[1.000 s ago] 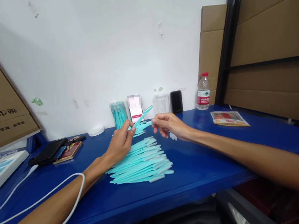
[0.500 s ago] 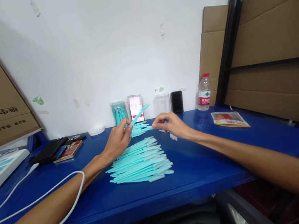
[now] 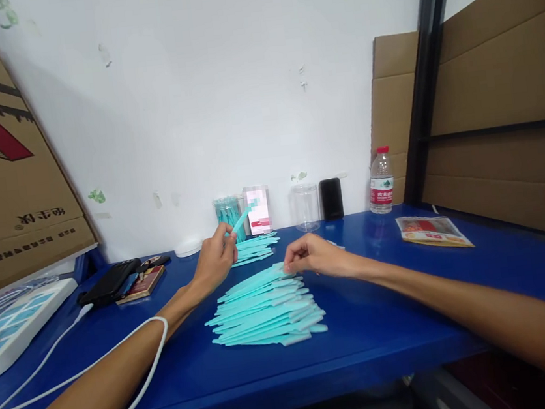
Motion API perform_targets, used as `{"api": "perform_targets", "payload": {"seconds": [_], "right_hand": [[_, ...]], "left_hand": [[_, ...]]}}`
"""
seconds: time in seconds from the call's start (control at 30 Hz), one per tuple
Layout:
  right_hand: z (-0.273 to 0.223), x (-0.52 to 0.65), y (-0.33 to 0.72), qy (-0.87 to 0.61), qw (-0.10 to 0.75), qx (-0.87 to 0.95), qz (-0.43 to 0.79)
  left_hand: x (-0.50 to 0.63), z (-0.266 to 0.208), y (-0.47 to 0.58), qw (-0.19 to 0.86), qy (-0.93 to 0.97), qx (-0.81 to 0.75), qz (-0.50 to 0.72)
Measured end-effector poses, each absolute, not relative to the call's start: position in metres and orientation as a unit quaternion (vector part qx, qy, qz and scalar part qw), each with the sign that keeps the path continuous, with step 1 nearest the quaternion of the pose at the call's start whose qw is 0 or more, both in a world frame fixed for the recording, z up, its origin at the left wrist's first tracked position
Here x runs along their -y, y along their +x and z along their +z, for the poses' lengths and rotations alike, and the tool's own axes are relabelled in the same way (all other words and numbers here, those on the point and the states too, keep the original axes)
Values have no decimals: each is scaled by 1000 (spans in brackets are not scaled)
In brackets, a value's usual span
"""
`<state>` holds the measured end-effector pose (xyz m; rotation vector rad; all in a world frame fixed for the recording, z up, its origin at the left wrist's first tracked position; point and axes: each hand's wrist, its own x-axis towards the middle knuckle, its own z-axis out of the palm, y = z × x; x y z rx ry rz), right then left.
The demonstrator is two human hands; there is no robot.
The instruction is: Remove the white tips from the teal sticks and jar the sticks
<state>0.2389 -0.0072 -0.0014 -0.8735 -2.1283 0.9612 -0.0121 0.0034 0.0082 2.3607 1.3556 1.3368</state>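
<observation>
My left hand [image 3: 217,257] is closed round a slim turquoise stick [image 3: 242,220], which points up and to the right. Thumb and fingers of my right hand [image 3: 312,256] pinch the pale end of another such stick at the back of a large pile [image 3: 265,313] of turquoise sticks. These lie side by side, whitish ends to the right. Behind it, a smaller group of turquoise sticks [image 3: 255,249] lies partly hidden by my left hand. A clear jar full of turquoise sticks [image 3: 227,213] stands against the wall.
On the blue table [image 3: 365,325] stand a lit phone [image 3: 258,212], an empty clear jar [image 3: 305,207], a black device [image 3: 331,199] and a water bottle [image 3: 381,182]. A packet [image 3: 433,232] lies right. At left are a white lid [image 3: 189,247], black pouch [image 3: 109,284], power strip [image 3: 26,331] and cable [image 3: 164,335].
My right hand has come nearer, from beside the rear group to the back of the large pile. My left hand still holds its stick. The camera view has shifted a little.
</observation>
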Motion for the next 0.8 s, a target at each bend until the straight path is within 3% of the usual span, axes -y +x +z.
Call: {"api": "perform_targets", "payload": {"seconds": [0.2, 0.33, 0.47, 0.6, 0.8], "right_hand": [[1, 4, 240, -340, 336, 817, 322], [12, -10, 260, -400, 385, 822, 127], [21, -27, 287, -480, 273, 830, -82], [21, -35, 298, -519, 131, 839, -99], [3, -35, 286, -484, 111, 861, -112]], "left_hand": [[-1, 9, -10, 24, 800, -437, 411], [-2, 9, -11, 7, 805, -444, 393], [-7, 5, -13, -67, 825, -444, 343], [-12, 1, -15, -118, 835, -439, 311], [-12, 0, -15, -119, 839, -436, 303]]}}
